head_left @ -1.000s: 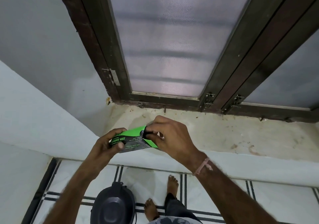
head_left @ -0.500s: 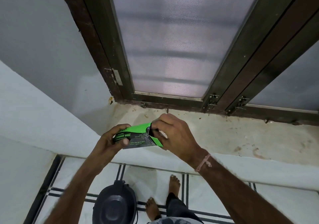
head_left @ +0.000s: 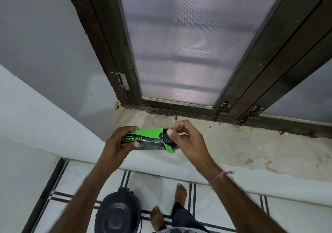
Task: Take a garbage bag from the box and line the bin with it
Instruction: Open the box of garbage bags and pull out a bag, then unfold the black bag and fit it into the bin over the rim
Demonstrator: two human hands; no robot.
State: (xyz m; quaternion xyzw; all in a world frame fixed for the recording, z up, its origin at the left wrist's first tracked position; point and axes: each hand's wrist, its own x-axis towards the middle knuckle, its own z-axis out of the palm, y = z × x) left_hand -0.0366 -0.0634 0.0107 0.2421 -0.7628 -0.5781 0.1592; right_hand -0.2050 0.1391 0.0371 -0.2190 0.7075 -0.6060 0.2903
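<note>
A green and black box of garbage bags (head_left: 149,137) is held level above the window sill. My left hand (head_left: 119,143) grips its left end. At the open right end a black roll of bags (head_left: 168,140) sticks out a little, and my right hand (head_left: 186,139) pinches it with thumb and fingertips. The dark bin (head_left: 118,213), with its lid on, stands on the tiled floor below, under my left forearm.
A stained stone window sill (head_left: 242,148) runs under the hands, with a dark wooden window frame (head_left: 179,108) and mesh pane behind it. White walls close in on the left. My bare feet (head_left: 180,193) stand on the floor beside the bin.
My right hand has drawn back from the box's end, and the black roll now shows out of the opening. The box sits a little flatter in my left hand.
</note>
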